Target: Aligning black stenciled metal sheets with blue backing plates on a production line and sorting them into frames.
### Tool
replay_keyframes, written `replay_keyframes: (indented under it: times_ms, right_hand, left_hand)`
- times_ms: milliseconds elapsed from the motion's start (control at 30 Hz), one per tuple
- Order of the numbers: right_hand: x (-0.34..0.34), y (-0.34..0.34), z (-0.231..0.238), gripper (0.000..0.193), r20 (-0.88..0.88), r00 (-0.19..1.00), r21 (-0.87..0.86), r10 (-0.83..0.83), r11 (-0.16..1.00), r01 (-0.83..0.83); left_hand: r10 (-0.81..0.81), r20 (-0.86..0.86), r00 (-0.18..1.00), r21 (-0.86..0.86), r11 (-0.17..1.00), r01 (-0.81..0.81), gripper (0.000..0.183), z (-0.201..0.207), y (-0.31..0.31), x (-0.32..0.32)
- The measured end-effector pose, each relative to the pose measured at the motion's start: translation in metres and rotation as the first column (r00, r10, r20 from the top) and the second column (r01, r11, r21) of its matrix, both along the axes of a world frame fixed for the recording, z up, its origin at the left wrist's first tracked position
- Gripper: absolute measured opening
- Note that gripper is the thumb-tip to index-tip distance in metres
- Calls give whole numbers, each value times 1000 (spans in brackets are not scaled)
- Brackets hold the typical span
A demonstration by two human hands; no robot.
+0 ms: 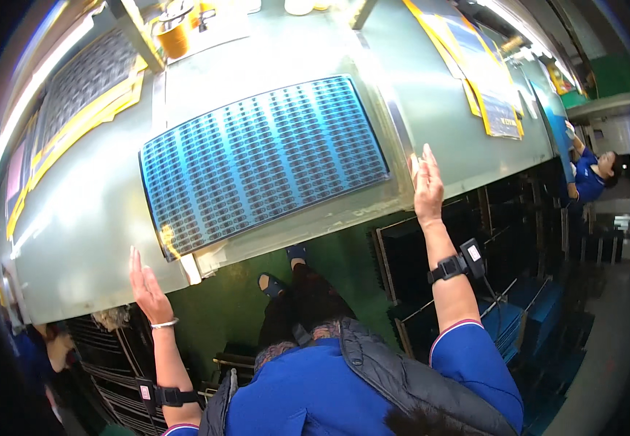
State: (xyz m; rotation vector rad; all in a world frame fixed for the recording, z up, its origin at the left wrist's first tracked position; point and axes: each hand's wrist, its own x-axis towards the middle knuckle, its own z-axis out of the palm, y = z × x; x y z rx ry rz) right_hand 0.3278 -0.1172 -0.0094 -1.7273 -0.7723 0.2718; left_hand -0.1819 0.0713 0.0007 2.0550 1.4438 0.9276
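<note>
A blue film-like sheet (pixel 264 160) with a dense grid of small dark patterns and a dark border lies slightly turned on a brightly lit glass-topped table (pixel 97 218). My left hand (pixel 152 291) is raised near the table's front edge, to the left of the sheet's near corner, fingers stretched out and holding nothing. At the sheet's right side, a little apart from it, my right hand (pixel 427 189) is also held up with straight fingers and nothing in it. Neither hand appears to touch the sheet.
Yellow-edged patterned sheets (pixel 93 109) are stacked at the left. More yellow-and-dark sheets (pixel 478 65) lie at the far right. An orange container (pixel 173 38) stands at the back beside a metal post (pixel 135 33). Dark racks (pixel 431 254) stand under the table. A co-worker (pixel 592 174) is at the right.
</note>
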Motion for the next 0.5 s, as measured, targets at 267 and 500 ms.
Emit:
replay_keyframes:
  times_ms: [267,500]
  right_hand:
    - [-29,13,-10,59,626,669,-609,402,787,97]
    - [-95,-76,11,37,346,896,-388,279,912,-134]
  left_hand:
    - [-221,-586,780,45,952,304,57,-19,-19,40]
    - [-219,-395,892,-37,974,223,45,-19,-77,-59]
